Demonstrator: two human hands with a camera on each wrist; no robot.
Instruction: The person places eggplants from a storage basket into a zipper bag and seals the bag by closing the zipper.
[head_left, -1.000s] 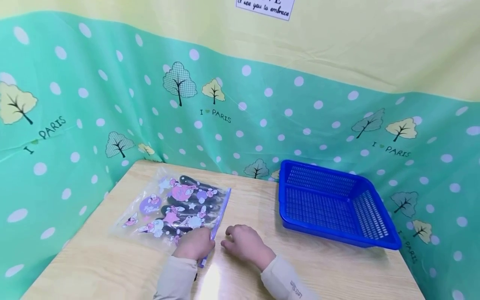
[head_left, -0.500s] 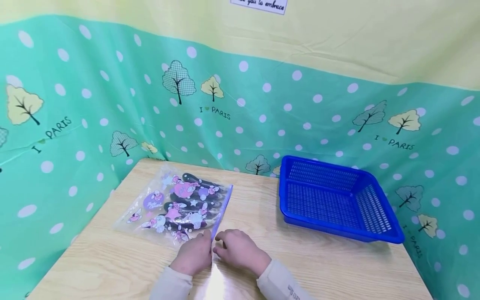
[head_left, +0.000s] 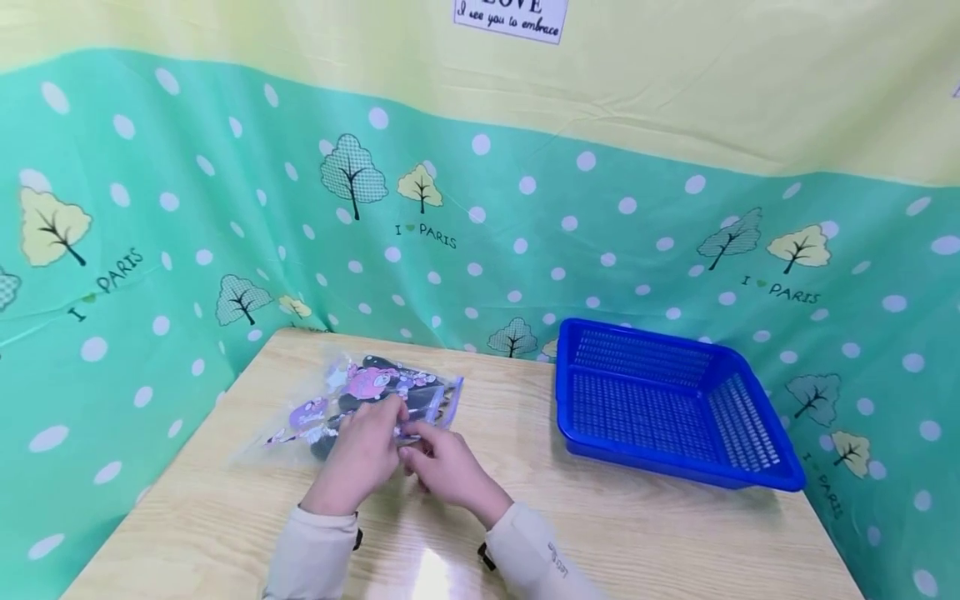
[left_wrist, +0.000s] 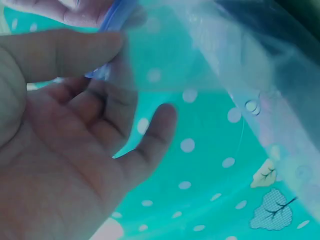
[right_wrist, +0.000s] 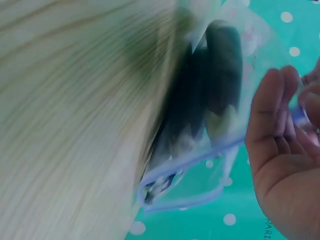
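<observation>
A clear zip bag (head_left: 367,383) with pink and purple cartoon prints lies at the left of the table, its near side lifted. Several long dark things (right_wrist: 222,70) with rounded ends show through the plastic. My left hand (head_left: 363,450) pinches the mouth edge; in the left wrist view its thumb presses on the purple strip (left_wrist: 112,20) and the other fingers curl loosely. Close beside it, my right hand (head_left: 450,467) pinches the same edge with thumb and fingers. The purple rim (right_wrist: 185,165) gapes in a loop in the right wrist view.
A blue plastic basket (head_left: 566,417) with perforated sides stands at the right of the wooden table (head_left: 510,417). Behind and to the left hangs a green and yellow cloth (head_left: 480,250) with dots and trees.
Both hands have moved up and away from the person along the purple edge. The bag's near side has risen and folded, and its mouth now gapes.
</observation>
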